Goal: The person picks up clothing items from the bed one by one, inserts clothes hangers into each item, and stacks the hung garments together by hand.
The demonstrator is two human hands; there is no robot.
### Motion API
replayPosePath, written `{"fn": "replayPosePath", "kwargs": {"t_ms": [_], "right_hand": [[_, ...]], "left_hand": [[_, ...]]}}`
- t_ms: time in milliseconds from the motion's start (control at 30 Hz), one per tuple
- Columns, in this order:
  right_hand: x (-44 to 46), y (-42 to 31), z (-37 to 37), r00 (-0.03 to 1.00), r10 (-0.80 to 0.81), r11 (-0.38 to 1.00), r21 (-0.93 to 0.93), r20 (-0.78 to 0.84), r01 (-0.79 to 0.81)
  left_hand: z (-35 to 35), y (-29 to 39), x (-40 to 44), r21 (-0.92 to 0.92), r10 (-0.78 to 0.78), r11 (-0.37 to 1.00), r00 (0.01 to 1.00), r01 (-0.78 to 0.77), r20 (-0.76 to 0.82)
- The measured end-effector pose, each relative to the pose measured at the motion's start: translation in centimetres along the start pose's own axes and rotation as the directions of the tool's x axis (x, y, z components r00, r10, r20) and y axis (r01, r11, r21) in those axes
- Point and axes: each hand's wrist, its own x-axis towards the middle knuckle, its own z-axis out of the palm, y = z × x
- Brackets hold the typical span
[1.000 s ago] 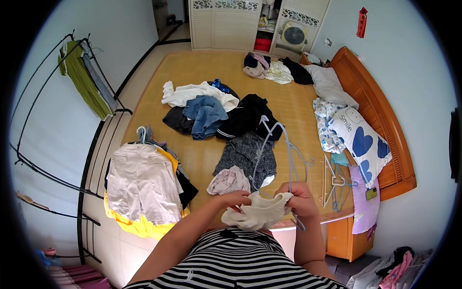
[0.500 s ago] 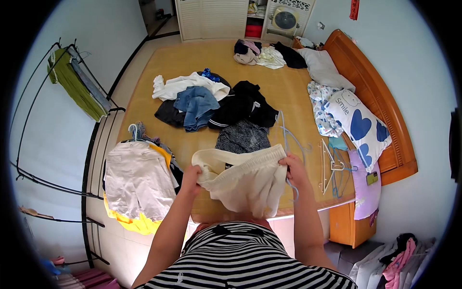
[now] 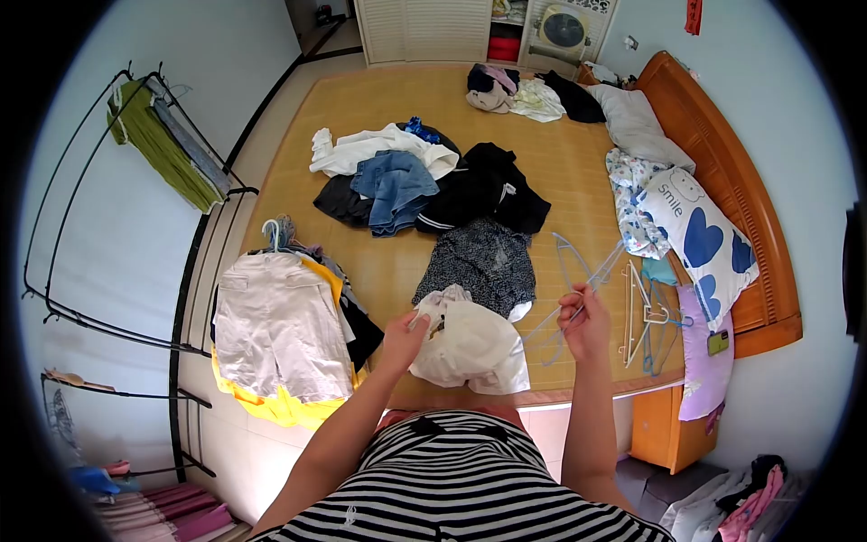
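Note:
My left hand [image 3: 406, 340] is closed on the edge of a cream elastic-waist garment [image 3: 474, 343], which hangs bunched at the front edge of the bed. To its right, my right hand [image 3: 585, 321] pinches a pale blue-grey clothes hanger [image 3: 591, 275], held over the mat. The hanger's outline is thin and partly blurred, so I cannot tell whether a second one is with it. Just beyond the cream garment lies a dark speckled garment [image 3: 479, 266], its near part covered by it.
Black clothes [image 3: 492, 194], a denim piece [image 3: 393, 190] and a white garment [image 3: 379, 149] are piled mid-bed. Hung clothes with beige shorts [image 3: 280, 325] on top lie left. More hangers [image 3: 637, 316], a phone [image 3: 718, 341] and pillows [image 3: 700, 235] are right. A black rack [image 3: 86, 190] stands left.
My right hand has let go of the cream garment's waistband and taken hold of a hanger, lifting it. The garment has sagged into a bunch under my left hand. The view has shifted slightly.

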Motion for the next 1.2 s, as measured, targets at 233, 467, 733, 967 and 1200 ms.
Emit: {"fn": "replayPosePath", "kwargs": {"t_ms": [233,467,733,967,1200], "right_hand": [[-0.2,-0.1,4.2,0.994,-0.105,0.87,0.483,-0.02,0.102],[1.8,5.7,5.4,0.986,-0.146,0.707,0.688,-0.082,0.162],[2.4,7.9,6.5,0.997,0.024,0.616,0.786,-0.079,0.047],[3.5,8.9,5.3,0.991,0.011,0.576,0.809,0.134,-0.116],[0.7,6.3,4.9,0.969,0.199,0.936,0.264,0.147,-0.232]], "left_hand": [[0.6,-0.1,0.0,0.284,0.199,0.941,0.98,-0.183,-0.028],[1.9,2.4,-2.2,0.236,0.248,0.941,0.969,-0.243,0.009],[2.4,3.5,-3.4,0.244,0.44,0.865,0.896,-0.438,0.049],[1.4,4.7,-3.5,0.362,0.318,0.816,0.873,-0.451,0.37],[1.3,4.0,-3.0,0.213,0.386,0.886,0.909,-0.413,0.158]]}}
